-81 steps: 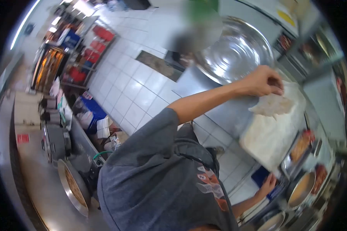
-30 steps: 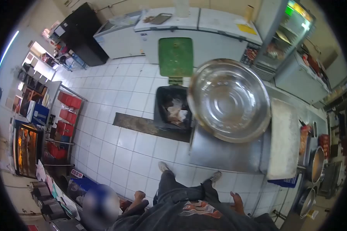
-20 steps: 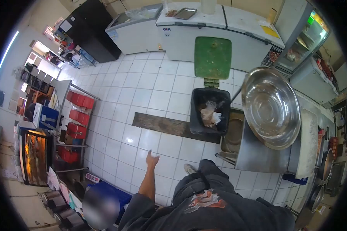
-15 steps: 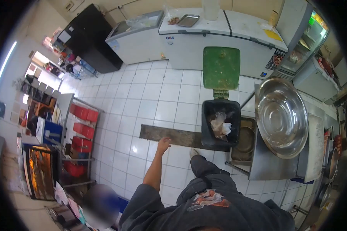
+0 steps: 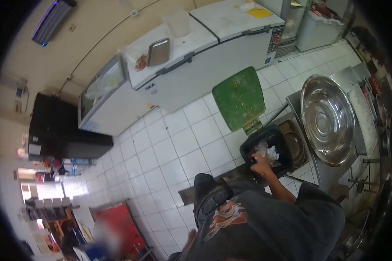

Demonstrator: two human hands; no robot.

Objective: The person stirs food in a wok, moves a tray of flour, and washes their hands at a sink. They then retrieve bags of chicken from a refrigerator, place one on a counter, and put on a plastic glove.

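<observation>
Bin (image 5: 247, 153) mouth up, green lid (image 5: 239, 98) tipped back toward freezer (image 5: 196, 74); right hand (image 5: 262, 165) at rim, finger state indiscernible.

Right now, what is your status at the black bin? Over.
Right hand at black bin rim, grip unclear. Left hand low, mostly hidden. Green lid open, white waste inside.

Bin (image 5: 247, 153) mouth open; lid (image 5: 239, 98) upright behind, steel table (image 5: 294, 101) close right.

The black bin (image 5: 248, 150) stands open on the white tiled floor (image 5: 170, 148). Its green lid (image 5: 239, 98) is tipped back. Crumpled pale waste (image 5: 270, 152) lies inside it.
</observation>
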